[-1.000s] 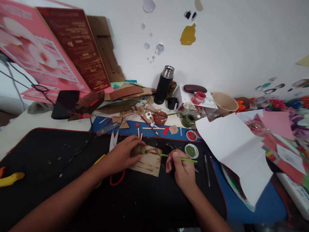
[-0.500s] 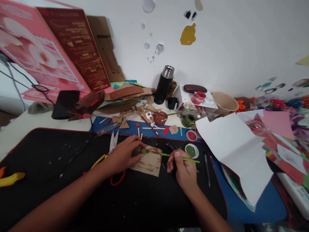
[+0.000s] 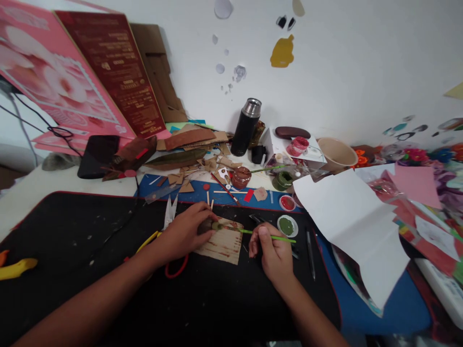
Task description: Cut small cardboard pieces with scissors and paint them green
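Observation:
My left hand [image 3: 186, 230] is closed around a small brown-and-green piece [image 3: 213, 225] and holds it over a cardboard scrap streaked with paint [image 3: 221, 246] on the black mat [image 3: 72, 236]. My right hand [image 3: 274, 253] pinches a thin green paintbrush [image 3: 267, 235], whose tip touches the small piece. Just beyond the right hand sits a small white lid of green paint [image 3: 287, 225]. A lid of red paint [image 3: 287, 203] lies a little farther back.
White scissors [image 3: 169, 212] lie left of my left hand, a red loop [image 3: 176, 270] below it. A black pen [image 3: 310, 250] and large white paper [image 3: 352, 226] lie right. A black flask [image 3: 246, 126], brown jar [image 3: 240, 177], green jar [image 3: 282, 181], beige bowl [image 3: 337, 153] and cardboard scraps [image 3: 191, 140] crowd the back.
The brush and my right hand shifted by a few pixels right and back left. Otherwise nothing has visibly moved.

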